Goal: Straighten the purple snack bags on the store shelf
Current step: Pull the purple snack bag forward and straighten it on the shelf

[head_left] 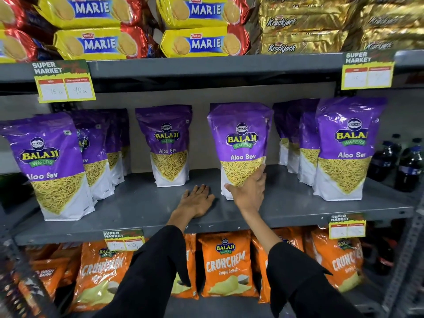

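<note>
1. Four groups of purple snack bags stand on the middle shelf [142, 210], and the right hand [249, 193] has its grip on one of them: the leaning bag [239, 148], with the thumb across its lower front and the fingers spread round its right edge, a loose open-handed hold rather than a clamp.
2. That bag tilts left at the top, so it is likely mid-adjustment and not yet squared.
3. The left hand [196, 199] lies flat and empty on the bare shelf, just left of the grip.
4. Further left of the grip, a single bag [168, 143] stands upright near the back, and the left row [49, 164] runs at a slant; right of the grip, the right row [344, 148] looks fairly upright. I judge the work about midway.
5. The shelf is grey painted metal, with bare gaps between the groups.
6. Around it: biscuit packs [199, 40] above, orange crisp bags [227, 262] below, dark bottles [408, 166] far right, and price tags [65, 82] on the shelf edges.
</note>
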The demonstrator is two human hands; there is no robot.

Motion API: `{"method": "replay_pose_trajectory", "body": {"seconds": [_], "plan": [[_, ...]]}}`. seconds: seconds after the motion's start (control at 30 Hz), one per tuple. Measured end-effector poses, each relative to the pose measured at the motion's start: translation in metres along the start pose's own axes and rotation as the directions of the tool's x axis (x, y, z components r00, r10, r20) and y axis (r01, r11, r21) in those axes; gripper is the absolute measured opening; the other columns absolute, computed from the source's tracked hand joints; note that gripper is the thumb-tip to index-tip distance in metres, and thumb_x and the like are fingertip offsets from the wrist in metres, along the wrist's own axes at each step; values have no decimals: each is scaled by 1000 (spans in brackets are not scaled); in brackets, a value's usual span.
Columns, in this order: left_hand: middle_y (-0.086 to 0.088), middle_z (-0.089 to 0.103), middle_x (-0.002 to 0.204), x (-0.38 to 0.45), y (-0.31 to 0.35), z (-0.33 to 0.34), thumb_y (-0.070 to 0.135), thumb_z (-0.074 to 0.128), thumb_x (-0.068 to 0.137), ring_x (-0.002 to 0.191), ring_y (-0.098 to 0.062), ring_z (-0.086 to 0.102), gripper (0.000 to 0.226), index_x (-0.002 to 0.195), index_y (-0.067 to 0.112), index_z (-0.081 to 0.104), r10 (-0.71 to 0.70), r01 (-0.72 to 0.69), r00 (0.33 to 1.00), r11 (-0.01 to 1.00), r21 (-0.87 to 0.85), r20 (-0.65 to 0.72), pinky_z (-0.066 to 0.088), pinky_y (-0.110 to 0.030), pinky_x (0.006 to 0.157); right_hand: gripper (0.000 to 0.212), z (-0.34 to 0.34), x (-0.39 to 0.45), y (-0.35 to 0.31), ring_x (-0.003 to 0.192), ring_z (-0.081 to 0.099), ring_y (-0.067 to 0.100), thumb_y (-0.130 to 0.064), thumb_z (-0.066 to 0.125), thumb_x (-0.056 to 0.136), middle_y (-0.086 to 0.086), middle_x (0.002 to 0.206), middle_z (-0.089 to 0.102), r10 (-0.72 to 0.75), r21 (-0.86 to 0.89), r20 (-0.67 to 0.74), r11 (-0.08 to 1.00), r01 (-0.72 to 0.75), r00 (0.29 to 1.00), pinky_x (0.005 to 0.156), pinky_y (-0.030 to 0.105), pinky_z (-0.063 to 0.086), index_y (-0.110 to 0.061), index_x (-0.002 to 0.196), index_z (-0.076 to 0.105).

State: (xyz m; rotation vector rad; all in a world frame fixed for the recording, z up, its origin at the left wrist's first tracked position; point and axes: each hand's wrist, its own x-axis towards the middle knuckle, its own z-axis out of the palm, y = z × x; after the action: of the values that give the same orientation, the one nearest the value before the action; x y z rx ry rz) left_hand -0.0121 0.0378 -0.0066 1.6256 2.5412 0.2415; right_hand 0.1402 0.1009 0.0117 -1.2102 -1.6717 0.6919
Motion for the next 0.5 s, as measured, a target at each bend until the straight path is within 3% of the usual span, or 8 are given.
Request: {"method": "replay_pose_trajectory", "body": {"seconds": [0.5], "plan": [[-5,8,171,7,-5,1,39,15,105,158,-25,5,60,161,16,15,40,-39,999,998,46,-27,6,-50,126,127,-19,-44,6,154,24,40,-39,90,70,20,166,20,-18,20,-80,1000,20,997,114,61,37,-12,160,3]]}}
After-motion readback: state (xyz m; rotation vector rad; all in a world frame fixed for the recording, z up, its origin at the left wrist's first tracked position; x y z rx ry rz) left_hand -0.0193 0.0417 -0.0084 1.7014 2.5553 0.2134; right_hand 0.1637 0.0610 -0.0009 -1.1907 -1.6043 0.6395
